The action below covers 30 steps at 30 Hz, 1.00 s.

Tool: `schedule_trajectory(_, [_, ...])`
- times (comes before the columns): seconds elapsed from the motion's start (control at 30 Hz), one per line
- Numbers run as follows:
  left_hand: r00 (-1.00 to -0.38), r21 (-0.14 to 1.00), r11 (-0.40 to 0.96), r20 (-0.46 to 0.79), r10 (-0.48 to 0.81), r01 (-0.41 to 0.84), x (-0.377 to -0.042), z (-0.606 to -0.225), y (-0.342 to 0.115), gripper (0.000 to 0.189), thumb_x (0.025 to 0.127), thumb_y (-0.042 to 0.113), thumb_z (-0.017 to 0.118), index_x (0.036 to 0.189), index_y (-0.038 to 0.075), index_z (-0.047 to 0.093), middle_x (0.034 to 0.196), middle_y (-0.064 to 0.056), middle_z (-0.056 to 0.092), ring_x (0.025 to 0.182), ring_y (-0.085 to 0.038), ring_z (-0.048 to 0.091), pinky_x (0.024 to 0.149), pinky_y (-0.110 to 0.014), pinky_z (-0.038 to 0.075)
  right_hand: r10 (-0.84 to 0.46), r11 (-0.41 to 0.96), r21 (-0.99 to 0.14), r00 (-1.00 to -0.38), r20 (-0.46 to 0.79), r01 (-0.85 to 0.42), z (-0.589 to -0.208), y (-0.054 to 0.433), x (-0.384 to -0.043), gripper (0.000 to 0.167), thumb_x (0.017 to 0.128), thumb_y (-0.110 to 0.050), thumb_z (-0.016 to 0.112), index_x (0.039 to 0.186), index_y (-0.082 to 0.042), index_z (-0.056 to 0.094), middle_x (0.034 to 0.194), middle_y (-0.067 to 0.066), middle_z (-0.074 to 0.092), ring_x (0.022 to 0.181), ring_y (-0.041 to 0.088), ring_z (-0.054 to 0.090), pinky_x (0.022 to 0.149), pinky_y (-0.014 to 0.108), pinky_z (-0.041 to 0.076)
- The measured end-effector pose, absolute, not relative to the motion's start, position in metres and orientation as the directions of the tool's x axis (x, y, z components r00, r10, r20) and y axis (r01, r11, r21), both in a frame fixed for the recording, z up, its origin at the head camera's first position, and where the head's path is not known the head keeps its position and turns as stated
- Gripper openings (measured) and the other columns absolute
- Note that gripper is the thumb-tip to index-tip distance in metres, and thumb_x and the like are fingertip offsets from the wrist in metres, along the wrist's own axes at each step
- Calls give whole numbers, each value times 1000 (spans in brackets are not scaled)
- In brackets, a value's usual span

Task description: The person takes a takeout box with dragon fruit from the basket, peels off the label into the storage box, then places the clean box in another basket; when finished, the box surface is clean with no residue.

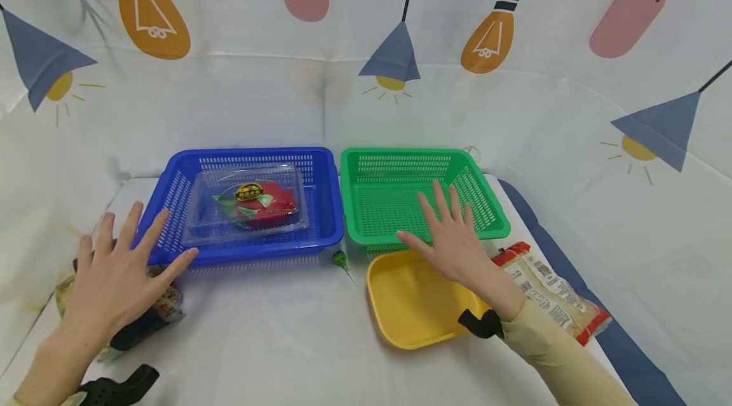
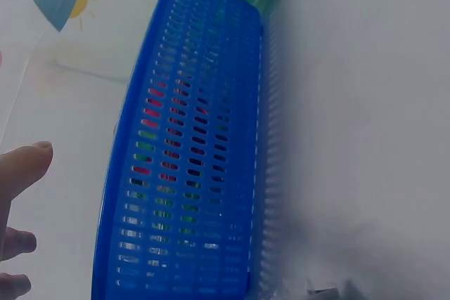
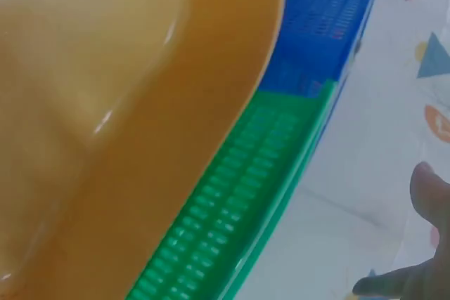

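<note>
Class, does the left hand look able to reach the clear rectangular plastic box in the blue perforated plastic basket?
Probably yes: the left hand looks empty and near the blue basket, whose top is open, and nothing lies over the clear box.

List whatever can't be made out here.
Head view: part of the leftmost bag, behind the left hand.
Head view: far right corner of the yellow tray, behind the right hand.
Head view: fine print on the red-ended packet, too small.
Left wrist view: most of the left hand, cut off by the left edge.
</note>
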<state>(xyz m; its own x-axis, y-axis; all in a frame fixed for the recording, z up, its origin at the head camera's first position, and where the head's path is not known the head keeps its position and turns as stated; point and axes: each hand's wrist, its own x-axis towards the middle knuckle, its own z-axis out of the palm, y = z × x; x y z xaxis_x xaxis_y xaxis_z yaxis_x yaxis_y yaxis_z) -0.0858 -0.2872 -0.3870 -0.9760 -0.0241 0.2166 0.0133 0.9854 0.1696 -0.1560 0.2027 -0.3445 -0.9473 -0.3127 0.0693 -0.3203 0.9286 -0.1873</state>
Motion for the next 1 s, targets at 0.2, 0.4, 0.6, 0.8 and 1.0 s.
schedule_trajectory(0.2, [-990,280,959,141,5,45,-93,-386,-293,92,96,61,51,160,6,14,160,-34,10,144,-60,0,109,-76,0,-380,844,-410,-925,1,-347,-332,179,-153,83,99,-60,49,160,-12,21,167,13,10,153,39,11,119,61,15])
schedule_trajectory(0.4, [-995,450,890,87,41,76,-109,-380,-297,82,100,50,55,158,3,22,157,-34,22,138,-61,23,97,-78,23,-461,739,-561,-887,-18,-372,-324,149,-162,69,101,-54,50,154,-13,38,160,9,34,148,31,32,116,54,29])
schedule_trajectory(0.6, [-994,570,820,-58,98,48,-130,-376,-312,76,104,47,47,159,2,20,151,-40,27,127,-63,39,90,-74,38,-524,643,-688,-849,-75,-336,-322,119,-183,55,102,-43,54,147,-12,49,149,8,49,133,29,50,106,48,43])
schedule_trajectory(0.8, [-969,717,696,-153,193,25,-149,-373,-324,75,106,43,44,160,3,11,157,-37,18,138,-62,23,97,-77,28,-533,614,-757,-824,-189,-223,-329,88,-207,50,103,-43,53,146,-18,50,145,5,52,132,26,50,105,45,45])
schedule_trajectory(1.0, [-925,836,548,-232,302,-30,-172,-377,-340,71,110,38,35,160,2,-1,162,-31,7,142,-56,21,103,-36,47,-552,535,-843,-782,-291,-64,-338,61,-235,56,103,-40,55,150,-13,42,146,9,50,134,30,50,110,44,42])
